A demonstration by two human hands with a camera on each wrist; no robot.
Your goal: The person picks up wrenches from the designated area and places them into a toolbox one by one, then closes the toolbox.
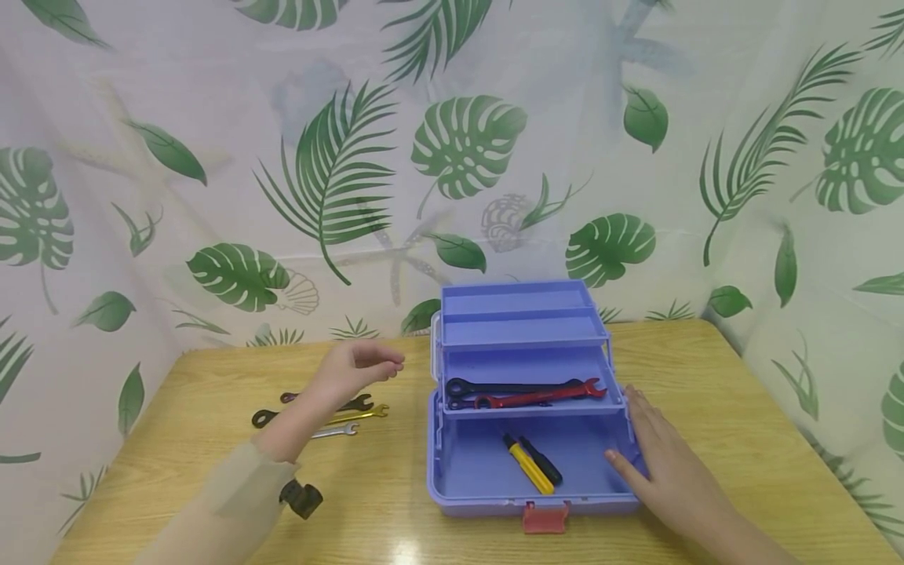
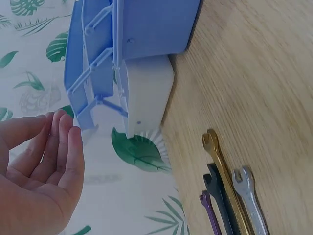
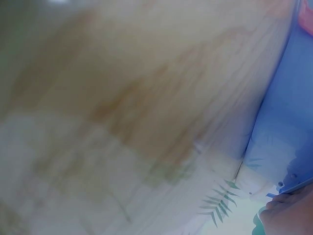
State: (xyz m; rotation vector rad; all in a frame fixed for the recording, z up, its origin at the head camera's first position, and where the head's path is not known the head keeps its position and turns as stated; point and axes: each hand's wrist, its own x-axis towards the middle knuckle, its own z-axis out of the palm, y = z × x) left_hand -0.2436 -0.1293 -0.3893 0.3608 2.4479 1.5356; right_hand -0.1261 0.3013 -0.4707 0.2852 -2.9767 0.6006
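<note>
My left hand [image 1: 360, 373] hovers over the table left of the blue toolbox [image 1: 466, 506], fingers loosely bent toward the thumb and nothing in them. In the left wrist view that hand [image 2: 46, 176] is empty too. My right hand [image 1: 667, 471] holds the toolbox's right side wall, thumb over the rim and fingers along the outside. A red wrench [image 1: 540, 395] lies with dark wrenches in the middle tray. Yellow [image 1: 530, 468] and black [image 1: 544, 461] screwdrivers lie in the bottom. Below the left forearm are a gold wrench [image 2: 222, 171], silver wrench [image 2: 250, 196], black wrench [image 2: 215, 188] and purple wrench [image 2: 208, 205].
The toolbox stands unfolded, its upper tray [image 1: 519, 302] raised at the back. A red latch [image 1: 545, 518] hangs at its front. Behind the wooden table [image 1: 395, 486] hangs a leaf-patterned cloth [image 1: 537, 157], which also borders both sides.
</note>
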